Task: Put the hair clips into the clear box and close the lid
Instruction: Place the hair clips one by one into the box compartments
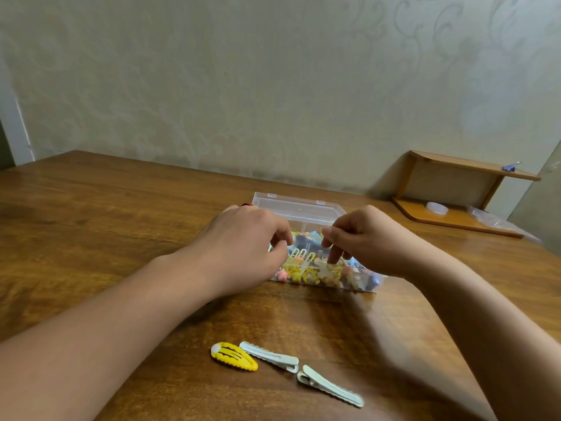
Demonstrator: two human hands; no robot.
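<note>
The clear box (pixel 329 282) sits mid-table with its lid (pixel 299 208) tipped back open. Inside lie several colourful hair clips (pixel 306 270), mostly yellow, pink and blue. My left hand (pixel 246 247) covers the box's left end with its fingers curled down into it; what they hold is hidden. My right hand (pixel 361 238) hovers over the right half, fingers spread, the index finger touching the clips inside. On the table near me lie a yellow snap clip (pixel 233 356) and two pale green alligator clips, one (pixel 268 357) beside it and one (pixel 329 385) further right.
The wooden table (pixel 91 238) meets a patterned wall at the back. A small wooden shelf (pixel 455 192) stands at the back right with a white round lid (pixel 437 208), a plastic bag (pixel 498 221) and a purple clip (pixel 511 167) on it.
</note>
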